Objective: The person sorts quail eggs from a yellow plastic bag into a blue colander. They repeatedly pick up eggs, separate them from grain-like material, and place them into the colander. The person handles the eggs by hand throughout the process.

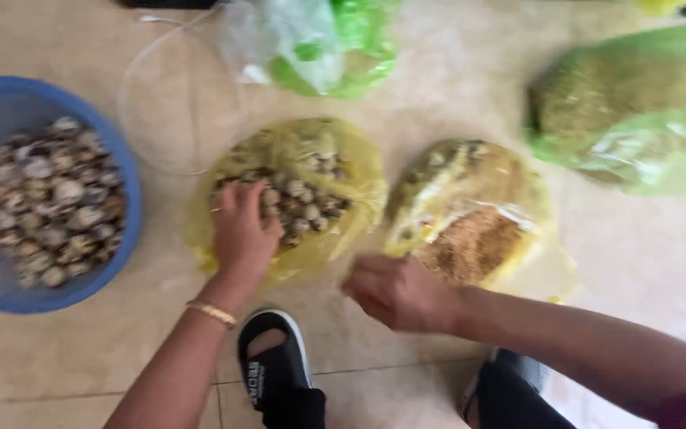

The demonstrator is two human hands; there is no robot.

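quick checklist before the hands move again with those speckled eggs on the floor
1. Left hand resting on the eggs in the yellow bag: ok.
2. Right hand empty or holding something: cannot tell, blurred.
3. Yellow bag mouth open, eggs exposed: ok.
4. Blue basin within the left hand's side, already holding eggs: ok.
5. Second yellow bag with brown granular fill open beside the first: ok.
6. Sandalled foot apart from both bags: ok.

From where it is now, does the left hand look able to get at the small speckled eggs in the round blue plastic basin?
Probably yes: the left hand rests in the yellow plastic bag beside the blue basin, whose open top leaves the speckled eggs uncovered.
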